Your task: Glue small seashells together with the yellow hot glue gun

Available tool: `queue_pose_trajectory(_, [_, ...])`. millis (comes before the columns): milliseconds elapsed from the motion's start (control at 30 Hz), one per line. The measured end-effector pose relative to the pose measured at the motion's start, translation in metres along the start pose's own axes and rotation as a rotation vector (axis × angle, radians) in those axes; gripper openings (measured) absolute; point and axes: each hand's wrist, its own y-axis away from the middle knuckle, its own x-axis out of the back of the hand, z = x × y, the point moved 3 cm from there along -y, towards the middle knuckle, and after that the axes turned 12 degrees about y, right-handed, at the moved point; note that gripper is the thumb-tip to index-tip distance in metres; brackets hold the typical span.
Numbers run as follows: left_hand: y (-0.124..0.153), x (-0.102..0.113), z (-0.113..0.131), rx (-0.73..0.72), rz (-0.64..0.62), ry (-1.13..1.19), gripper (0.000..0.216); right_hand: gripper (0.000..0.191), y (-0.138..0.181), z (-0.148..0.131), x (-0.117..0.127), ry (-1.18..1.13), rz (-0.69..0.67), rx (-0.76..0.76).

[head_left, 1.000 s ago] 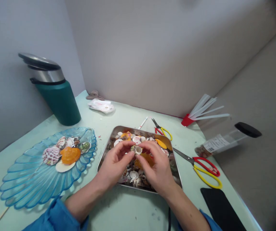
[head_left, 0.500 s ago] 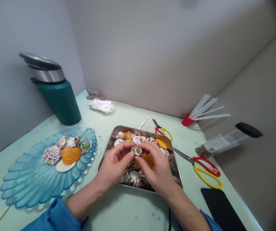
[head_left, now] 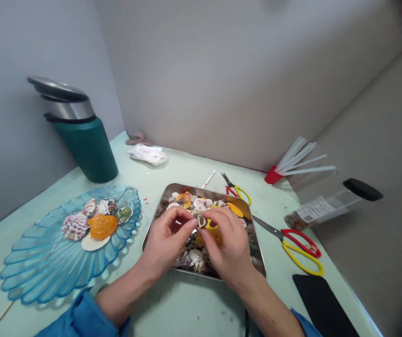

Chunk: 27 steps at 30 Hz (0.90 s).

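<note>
Between my two hands is a small greenish snail shell [head_left: 201,220], its pale opening showing. My left hand [head_left: 169,234] pinches it from the left with thumb and fingertips. From the right, the thumb and fingers of my right hand [head_left: 227,238] hold the same shell. Both hands are above a metal tray [head_left: 145,238] of mixed seashells. Among those shells, a yellow piece [head_left: 212,234] lies just beneath my fingers, partly hidden by my right hand. My wrists cover part of the tray's near edge.
At left, a blue scalloped dish [head_left: 46,262] holds several shells, near a green bottle [head_left: 84,145]. Scissors [head_left: 302,250], smaller scissors [head_left: 236,187], a marker [head_left: 208,179], a black phone-like slab [head_left: 323,304], a clear jar [head_left: 320,213] and a red cup [head_left: 274,175] with white sticks stand or lie rightward.
The shell has been turned between my fingertips, so its opening faces differently and looks narrower. My fingers have shifted slightly; the surrounding things have stayed put.
</note>
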Motion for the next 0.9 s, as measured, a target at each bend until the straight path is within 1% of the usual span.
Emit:
queue_pose_trajectory(100, [0.0002,0.0002,-0.0011,0.021,-0.001,-0.006,0.010,0.023,0.0005,-0.0019,-0.0003,0.026,0.018,0.040])
queue_pose_trajectory(233, [0.0003,0.0025,-0.0047,0.019,0.004,0.036,0.011,0.024,0.0008,-0.0015,0.0001,-0.035,0.011,0.014])
queue_pose_trajectory(367, [-0.0005,0.0025,-0.0071,0.063,-0.014,0.170,0.013,0.028,-0.0004,0.0015,0.0034,-0.116,0.034,-0.063])
queue_pose_trajectory(433, [-0.0008,0.0015,-0.0074,0.095,-0.039,0.255,0.014,0.030,-0.0015,0.0022,0.0047,-0.150,0.036,-0.078])
queue_pose_trajectory(567, [0.0000,0.0007,-0.0063,0.153,-0.074,0.393,0.014,0.036,-0.0033,0.0008,0.0055,-0.181,0.003,-0.051])
queue_pose_trajectory(667, [0.0012,0.0001,-0.0054,0.228,-0.087,0.456,0.015,0.038,-0.0033,-0.0002,0.0064,-0.195,-0.001,-0.032])
queue_pose_trajectory(800, [0.0015,-0.0016,-0.0045,0.291,-0.092,0.435,0.019,0.031,-0.0029,-0.0012,0.0073,-0.191,0.010,-0.027])
queue_pose_trajectory(900, [0.0008,-0.0024,-0.0029,0.266,-0.082,0.360,0.020,0.025,-0.0028,-0.0006,0.0061,-0.193,-0.007,-0.053])
